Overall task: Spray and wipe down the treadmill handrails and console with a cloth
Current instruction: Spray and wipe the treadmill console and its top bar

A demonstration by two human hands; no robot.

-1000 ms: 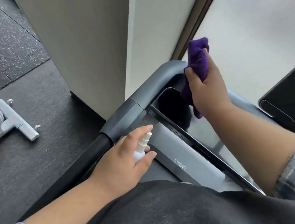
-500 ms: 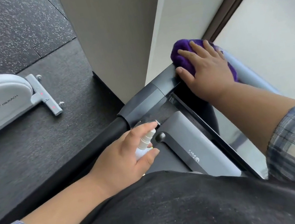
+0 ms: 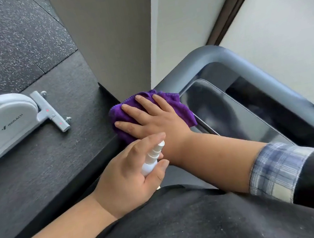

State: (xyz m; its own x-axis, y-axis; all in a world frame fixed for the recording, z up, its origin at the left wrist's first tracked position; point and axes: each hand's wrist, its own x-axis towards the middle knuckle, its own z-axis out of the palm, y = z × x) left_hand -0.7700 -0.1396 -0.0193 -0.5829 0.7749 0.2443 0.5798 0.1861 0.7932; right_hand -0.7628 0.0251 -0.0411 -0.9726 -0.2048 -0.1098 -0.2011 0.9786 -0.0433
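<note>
Spray bottle sits low at centre, gripped in my left hand. Just above it my right hand presses flat, fingers straight, on the purple cloth, which has slid down from the handrail corner to its left end, so that stretch looks wiped. Console screen lies to the right; exercise bike stands at upper left, well clear.

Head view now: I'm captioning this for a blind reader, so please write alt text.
A right hand presses a purple cloth flat on a treadmill's grey handrail, beside the dark console screen. The left hand holds a small white spray bottle.
</note>
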